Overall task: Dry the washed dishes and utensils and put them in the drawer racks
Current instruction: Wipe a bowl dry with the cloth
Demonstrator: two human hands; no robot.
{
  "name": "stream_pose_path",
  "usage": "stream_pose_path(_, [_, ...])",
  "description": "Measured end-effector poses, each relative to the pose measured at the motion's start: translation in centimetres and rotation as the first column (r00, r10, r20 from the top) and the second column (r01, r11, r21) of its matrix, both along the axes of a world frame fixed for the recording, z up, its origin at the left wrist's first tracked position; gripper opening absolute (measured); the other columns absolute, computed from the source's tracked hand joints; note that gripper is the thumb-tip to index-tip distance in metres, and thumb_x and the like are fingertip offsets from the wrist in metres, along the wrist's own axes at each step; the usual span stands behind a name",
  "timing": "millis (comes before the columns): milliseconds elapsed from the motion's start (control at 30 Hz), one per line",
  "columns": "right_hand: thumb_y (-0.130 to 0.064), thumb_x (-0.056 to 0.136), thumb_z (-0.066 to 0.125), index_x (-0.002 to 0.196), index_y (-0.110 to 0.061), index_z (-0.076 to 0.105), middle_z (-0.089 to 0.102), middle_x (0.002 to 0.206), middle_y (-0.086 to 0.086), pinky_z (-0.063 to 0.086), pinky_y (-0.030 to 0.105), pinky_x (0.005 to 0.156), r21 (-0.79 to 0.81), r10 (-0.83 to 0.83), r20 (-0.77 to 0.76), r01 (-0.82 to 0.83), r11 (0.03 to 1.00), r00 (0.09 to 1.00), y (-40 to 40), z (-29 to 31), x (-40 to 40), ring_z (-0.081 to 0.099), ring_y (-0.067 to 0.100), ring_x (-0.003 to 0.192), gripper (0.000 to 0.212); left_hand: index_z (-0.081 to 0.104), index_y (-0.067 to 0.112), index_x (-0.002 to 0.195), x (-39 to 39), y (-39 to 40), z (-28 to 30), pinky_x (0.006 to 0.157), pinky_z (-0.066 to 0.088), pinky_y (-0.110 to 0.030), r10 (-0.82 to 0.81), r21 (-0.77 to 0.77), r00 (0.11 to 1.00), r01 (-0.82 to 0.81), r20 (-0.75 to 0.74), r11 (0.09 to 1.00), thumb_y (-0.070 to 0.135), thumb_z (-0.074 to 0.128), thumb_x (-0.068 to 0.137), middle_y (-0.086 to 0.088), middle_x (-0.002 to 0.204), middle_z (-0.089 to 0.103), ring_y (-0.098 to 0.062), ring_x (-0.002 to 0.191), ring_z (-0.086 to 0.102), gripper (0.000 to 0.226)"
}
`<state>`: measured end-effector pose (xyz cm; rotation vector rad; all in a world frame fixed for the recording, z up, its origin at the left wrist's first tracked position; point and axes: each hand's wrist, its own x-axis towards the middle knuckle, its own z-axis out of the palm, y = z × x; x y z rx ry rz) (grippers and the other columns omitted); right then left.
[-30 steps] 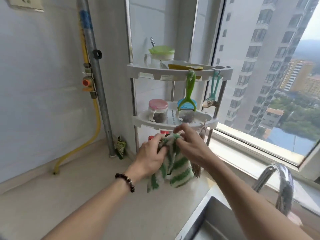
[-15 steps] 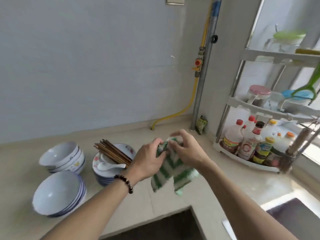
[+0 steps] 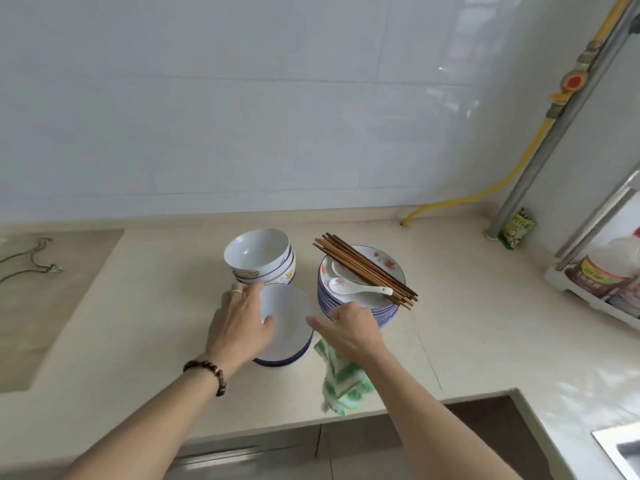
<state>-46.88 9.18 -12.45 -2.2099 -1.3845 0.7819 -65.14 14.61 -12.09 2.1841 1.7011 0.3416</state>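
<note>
A near stack of white bowls with blue rims (image 3: 292,323) stands on the beige counter (image 3: 138,323). My left hand (image 3: 242,323) grips the top bowl's left rim, thumb inside. My right hand (image 3: 349,329) is beside the stack's right edge and holds a green-and-white striped cloth (image 3: 343,379) that hangs below it. Behind stands a second stack of patterned bowls (image 3: 259,258). To the right, a stack of plates (image 3: 363,292) carries brown chopsticks (image 3: 367,268) and white spoons (image 3: 356,287).
White tiled wall behind. A grey pipe (image 3: 540,161) with a yellow hose (image 3: 485,192) rises at the right corner, beside a small green packet (image 3: 517,228). A white rack with bottles (image 3: 602,275) sits far right. A sink edge (image 3: 620,448) shows bottom right; a cord (image 3: 27,261) lies far left.
My view swung left and down from the corner rack to the dishes. My left hand let go of the cloth and took the near bowl's rim; my right hand keeps the cloth.
</note>
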Motion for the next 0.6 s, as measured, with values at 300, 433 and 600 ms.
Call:
stream_pose_path(300, [-0.032,0.092,0.057,0.107,-0.005,0.065,0.06,0.119,0.014,0.039,0.029,0.073,-0.094,-0.042,0.113,0.052,0.994,0.993,2.3,-5.6,-4.0,0.053,0.028,0.093,0.031,0.048,0.013,0.122,-2.8,3.1,-3.3,0.083,0.047,-0.037,0.036,-0.142,0.981,-0.064,-0.193,0.988,0.025,0.061,0.092,-0.01,0.125,0.052,-0.038,0.11,0.06,0.035])
stream_pose_path(433, [-0.017,0.09,0.053,0.105,-0.001,0.064,0.062,0.111,0.016,0.033,0.029,0.074,-0.028,-0.083,0.082,0.086,0.996,0.993,2.7,-5.7,-4.4,0.046,0.026,0.092,0.025,0.052,0.01,0.119,-2.9,3.3,-3.9,0.076,0.045,-0.034,0.061,-0.173,0.996,-0.07,-0.058,0.982,0.007,0.06,0.087,-0.013,0.12,0.047,-0.04,0.102,0.061,0.033])
stream_pose_path(600, [-0.011,0.089,0.054,0.066,-0.008,0.049,0.051,0.071,0.006,0.032,0.032,0.057,0.045,-0.135,-0.069,0.138,0.989,0.988,2.6,-3.5,-4.0,0.045,0.023,0.071,0.024,0.056,0.02,0.096,-3.0,3.2,-3.0,0.073,0.042,-0.033,0.065,-0.167,0.995,-0.052,0.075,0.985,0.002,0.054,0.074,-0.01,0.105,0.057,-0.035,0.107,0.054,0.029])
